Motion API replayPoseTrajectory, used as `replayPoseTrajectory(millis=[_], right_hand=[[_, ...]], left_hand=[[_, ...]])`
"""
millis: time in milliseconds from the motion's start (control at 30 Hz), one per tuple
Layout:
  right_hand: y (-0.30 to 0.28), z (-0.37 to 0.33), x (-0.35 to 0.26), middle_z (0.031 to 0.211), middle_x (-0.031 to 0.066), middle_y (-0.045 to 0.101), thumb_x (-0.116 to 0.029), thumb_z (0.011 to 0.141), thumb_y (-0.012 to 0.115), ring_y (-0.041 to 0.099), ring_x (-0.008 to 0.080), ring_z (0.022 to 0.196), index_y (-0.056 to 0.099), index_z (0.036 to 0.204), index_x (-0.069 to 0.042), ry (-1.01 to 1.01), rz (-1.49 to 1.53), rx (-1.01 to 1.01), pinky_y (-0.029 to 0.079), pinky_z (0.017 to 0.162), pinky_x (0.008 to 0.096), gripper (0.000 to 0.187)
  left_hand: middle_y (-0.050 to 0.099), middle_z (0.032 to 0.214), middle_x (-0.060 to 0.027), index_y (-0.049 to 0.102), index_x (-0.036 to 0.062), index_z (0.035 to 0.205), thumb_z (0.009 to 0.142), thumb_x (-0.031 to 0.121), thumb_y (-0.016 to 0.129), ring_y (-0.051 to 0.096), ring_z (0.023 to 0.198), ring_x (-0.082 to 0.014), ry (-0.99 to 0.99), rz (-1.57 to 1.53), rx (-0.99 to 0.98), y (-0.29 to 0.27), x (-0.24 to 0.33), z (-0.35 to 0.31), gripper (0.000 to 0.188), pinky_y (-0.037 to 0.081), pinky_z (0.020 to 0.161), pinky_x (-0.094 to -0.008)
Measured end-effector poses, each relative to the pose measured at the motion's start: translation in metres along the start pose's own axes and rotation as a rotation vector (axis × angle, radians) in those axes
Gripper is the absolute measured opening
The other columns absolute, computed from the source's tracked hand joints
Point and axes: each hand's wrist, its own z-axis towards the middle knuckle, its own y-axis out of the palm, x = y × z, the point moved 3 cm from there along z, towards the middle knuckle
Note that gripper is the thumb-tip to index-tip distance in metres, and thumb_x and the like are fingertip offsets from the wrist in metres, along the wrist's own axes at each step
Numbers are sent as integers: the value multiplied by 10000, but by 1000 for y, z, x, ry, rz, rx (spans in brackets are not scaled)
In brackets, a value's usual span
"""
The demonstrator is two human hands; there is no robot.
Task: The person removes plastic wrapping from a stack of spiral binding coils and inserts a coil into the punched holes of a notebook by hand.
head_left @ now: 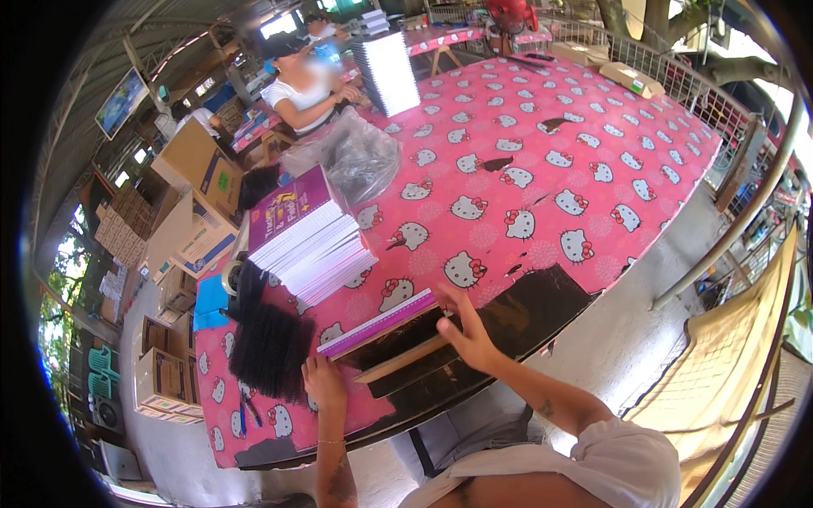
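A purple-edged booklet (pixel 381 324) stands on edge near me, with a row of small marks along its upper edge. Against its left end are the curled fingers of my left hand (pixel 325 385). My right hand (pixel 467 332) grips the right end, fingertips at the far side and thumb nearer me. A wooden bar (pixel 405 360) on a dark board lies along the booklet's near side. To the left, a bundle of black plastic binding coils (pixel 269 354) rests on the table. Beyond it rises a stack of purple-covered booklets (pixel 313 245).
A pink patterned cloth covers the table (pixel 525 224). Clear plastic wrap (pixel 360 157) and a tall stack of coil-bound books (pixel 388 74) lie farther back, near a seated person (pixel 301 93). Cardboard boxes (pixel 199 207) stand left. Pens (pixel 247 412) lie near the left edge.
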Motion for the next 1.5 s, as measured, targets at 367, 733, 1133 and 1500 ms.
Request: replayPoseTrajectory(millis=[367,733,1133,1500], right_hand=[[10,-22,-8,1503,218,420,-291,944,725,453,433,1366,320,1546,-39,134,-444,-23,435,1097,464,769],[16,26,-95,1404,183,511,-225,885,754,516,380,1290,538,1380,-62,-313,-572,-3,399,1079,510,564],[145,69,-70,970,75,721,-205,873,737,699,271,888,710,1041,-125,-517,-851,-520,505,782,423,188],[145,71,-75,744,55,682,-189,896,700,666,304,665,728,973,-142,-546,-786,-430,517,658,427,94]], left_hand=[[630,992,-207,655,-28,1124,927,146,594,606,956,-428,112,18,99,4,1,-15,270,495,824,-501],[638,981,-179,672,22,1244,999,71,618,623,899,-363,-182,-159,321,-106,16,2,256,503,760,-432],[701,957,-128,732,3,1154,948,34,680,646,729,-191,4,-622,329,-141,38,7,215,505,631,-293],[654,702,-74,708,-16,1032,958,50,683,599,622,-82,-83,-814,190,-123,34,14,102,466,558,-270]])
